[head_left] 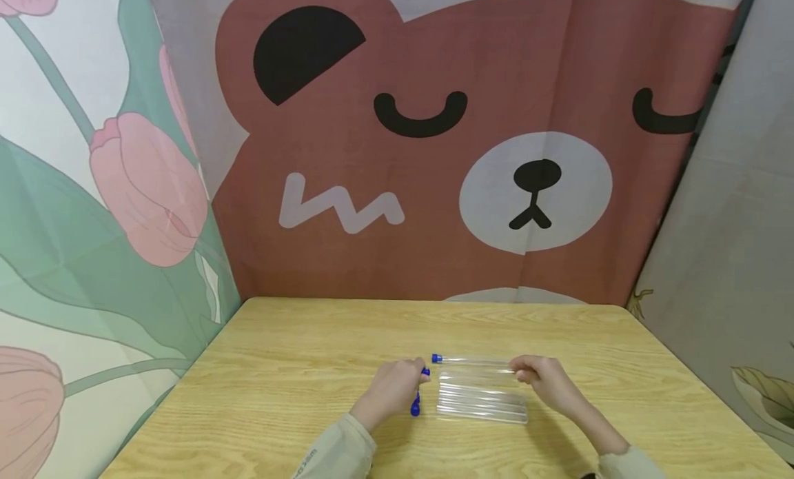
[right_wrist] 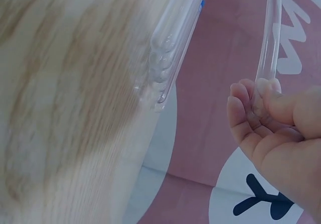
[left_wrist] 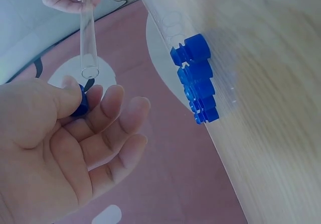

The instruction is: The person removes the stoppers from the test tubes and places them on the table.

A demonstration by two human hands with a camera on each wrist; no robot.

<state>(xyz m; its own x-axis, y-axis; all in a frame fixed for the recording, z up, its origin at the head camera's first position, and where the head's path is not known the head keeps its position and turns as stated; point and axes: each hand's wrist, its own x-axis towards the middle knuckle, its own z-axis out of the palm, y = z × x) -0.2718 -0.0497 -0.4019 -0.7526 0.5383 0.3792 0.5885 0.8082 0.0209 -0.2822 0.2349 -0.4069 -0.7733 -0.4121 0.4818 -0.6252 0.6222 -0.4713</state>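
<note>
My left hand (head_left: 392, 391) pinches a blue stopper (left_wrist: 80, 103) between thumb and index finger, the other fingers loosely spread. A clear test tube (left_wrist: 88, 38) is held by its rounded end in my right hand (right_wrist: 276, 123), between thumb and fingertips. The tube's open mouth faces the stopper, with a small gap between them in the left wrist view. Below the hands, several more clear tubes (head_left: 480, 403) lie side by side on the table. A row of several loose blue stoppers (left_wrist: 200, 83) lies close to the left hand, partly covered by it in the head view.
Behind the row lies a tube with a blue stopper (head_left: 437, 358) in its left end. The wood-grain table (head_left: 298, 341) reaches back to a hanging cloth (head_left: 347, 258) printed with a bear. A flower-printed cloth (head_left: 149, 189) hangs at the left, a grey one (head_left: 732, 258) at the right.
</note>
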